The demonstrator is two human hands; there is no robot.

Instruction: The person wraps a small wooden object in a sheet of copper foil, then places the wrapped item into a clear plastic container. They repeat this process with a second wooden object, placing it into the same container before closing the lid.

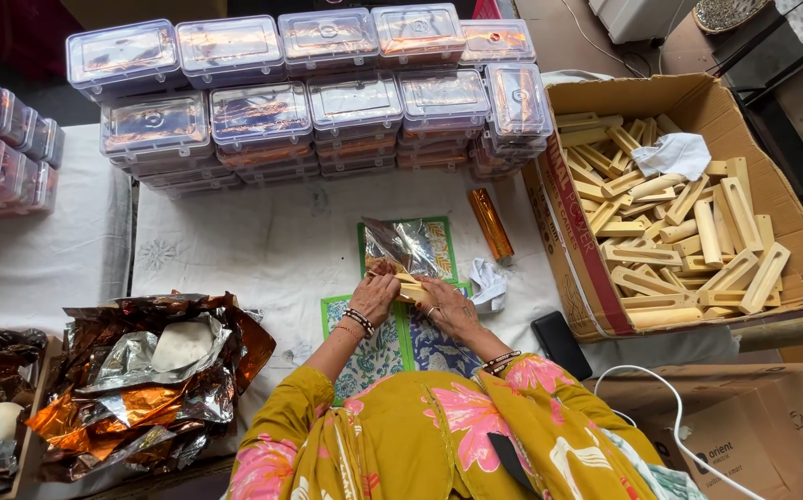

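My left hand (374,294) and my right hand (448,306) meet over a small pale wooden piece (410,291) on the white-covered table (263,241). Both hands grip it, with a sheet of shiny silver foil (403,244) spread just beyond the fingers. The piece lies on patterned green and blue cards (400,338). A rolled copper-coloured foil tube (491,224) lies to the right of the foil sheet. A crumpled white scrap (488,282) sits close to my right hand.
Stacks of clear plastic lidded boxes (327,93) line the far side, more at left (3,148). An open cardboard carton (772,185) of pale wooden pieces (670,241) stands at right. Crumpled copper foil sheets (142,380) heap at left. A black phone (561,343) and white cable (661,398) lie near right.
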